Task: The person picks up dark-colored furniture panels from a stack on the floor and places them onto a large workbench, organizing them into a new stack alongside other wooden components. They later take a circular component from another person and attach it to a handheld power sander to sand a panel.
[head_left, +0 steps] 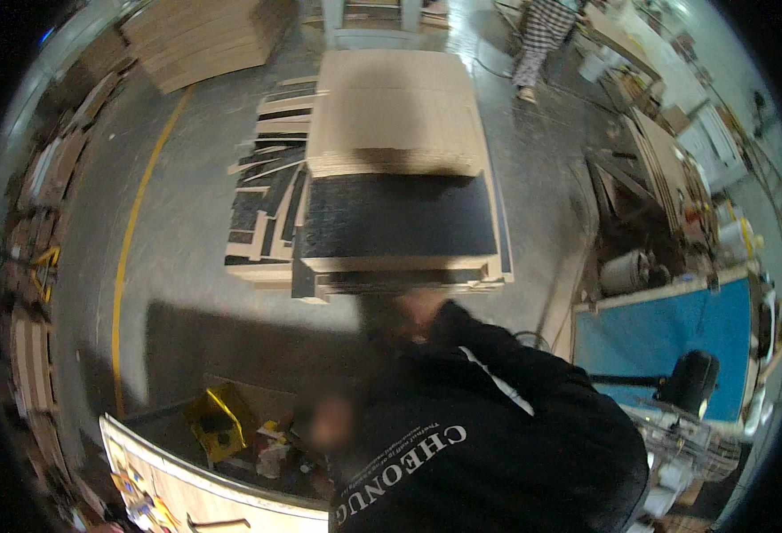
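My right hand (423, 310) reaches forward from a black sleeve to the near edge of a tall stack of beige board sheets (397, 100). It is blurred, so I cannot tell whether it touches or grips the stack. A black-faced section (401, 216) shows on the stack's near part. At the left side of my torso, a blurred skin-toned shape appears to be my left hand (330, 421); its fingers cannot be made out. Beyond it, low down, are a yellow container (221, 423) and small items in shadow. My black sweatshirt (497, 440) bears white writing and covers the lower middle.
Loose beige and black strips (268, 193) lie left of the stack. A lit wooden worktop (184, 496) holds tools at lower left. To the right stands a blue-topped table (671, 340). A person (541, 40) in checked trousers stands far right; brown boards (211, 40) are piled far left.
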A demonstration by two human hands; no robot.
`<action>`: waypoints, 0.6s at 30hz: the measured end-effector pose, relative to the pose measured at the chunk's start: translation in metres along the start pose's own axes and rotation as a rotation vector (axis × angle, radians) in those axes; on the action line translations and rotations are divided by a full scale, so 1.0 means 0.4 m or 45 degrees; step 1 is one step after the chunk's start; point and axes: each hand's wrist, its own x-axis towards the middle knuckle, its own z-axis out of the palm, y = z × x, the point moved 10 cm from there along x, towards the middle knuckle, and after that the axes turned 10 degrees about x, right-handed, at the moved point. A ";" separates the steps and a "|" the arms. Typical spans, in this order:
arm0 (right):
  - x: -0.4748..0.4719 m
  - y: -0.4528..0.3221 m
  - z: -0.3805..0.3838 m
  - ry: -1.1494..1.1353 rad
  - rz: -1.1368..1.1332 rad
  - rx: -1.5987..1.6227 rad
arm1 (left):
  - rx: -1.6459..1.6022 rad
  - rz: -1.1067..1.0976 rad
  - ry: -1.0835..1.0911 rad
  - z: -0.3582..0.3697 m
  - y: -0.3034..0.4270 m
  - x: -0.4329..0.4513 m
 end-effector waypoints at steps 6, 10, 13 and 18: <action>-0.332 0.442 0.201 0.167 0.499 0.086 | 0.073 0.531 -0.238 0.081 0.150 0.090; -0.421 0.514 0.390 0.328 0.491 0.530 | 0.305 0.966 0.015 0.088 0.320 0.123; -0.490 0.555 0.457 0.336 0.601 0.571 | 0.499 1.236 0.223 0.076 0.438 0.108; -0.440 0.654 0.455 0.412 0.594 0.596 | 0.131 0.854 -0.097 0.182 0.274 0.104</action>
